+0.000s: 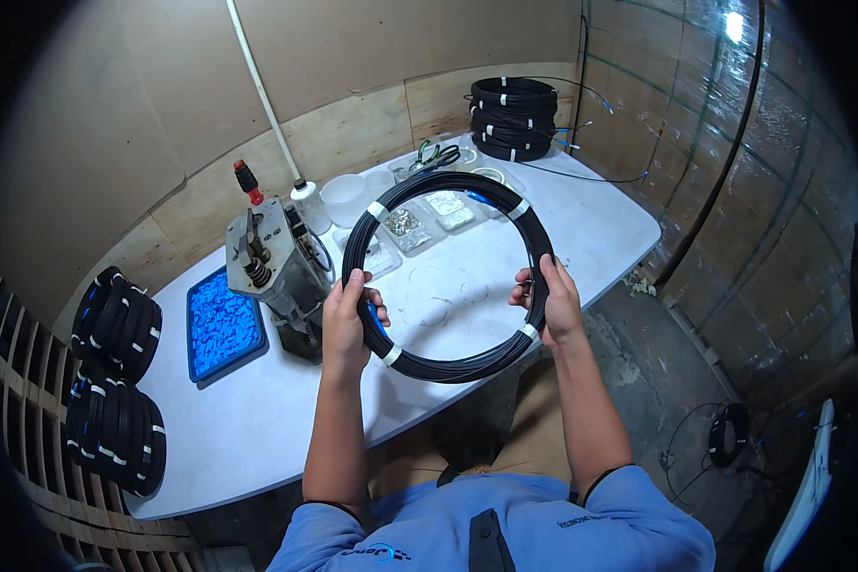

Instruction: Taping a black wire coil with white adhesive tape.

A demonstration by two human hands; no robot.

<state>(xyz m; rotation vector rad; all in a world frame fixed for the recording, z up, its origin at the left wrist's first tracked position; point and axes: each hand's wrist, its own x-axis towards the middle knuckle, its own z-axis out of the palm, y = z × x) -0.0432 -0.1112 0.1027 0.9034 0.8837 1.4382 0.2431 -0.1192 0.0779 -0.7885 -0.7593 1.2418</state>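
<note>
A large coil of black cable [458, 369] is held up over the near edge of the white table, bound at several spots with white tape. My left hand [350, 315] grips the coil's left side, fingers curled round it beside a small blue piece. On the opposite side, my right hand [555, 296] is wrapped round the coil just above a white tape band. Another blue connector [480, 197] shows on the coil's far inner edge. Through the ring I can see the tabletop and part of some small clear trays.
Left of the coil stands a metal bench press [275, 262] with a red-and-black handle. Beside it lies a blue tray [200, 370] of small blue parts. Black coils [114, 429] are piled at the left edge; another stack [513, 119] stands far right. A white bottle [307, 202] stands behind.
</note>
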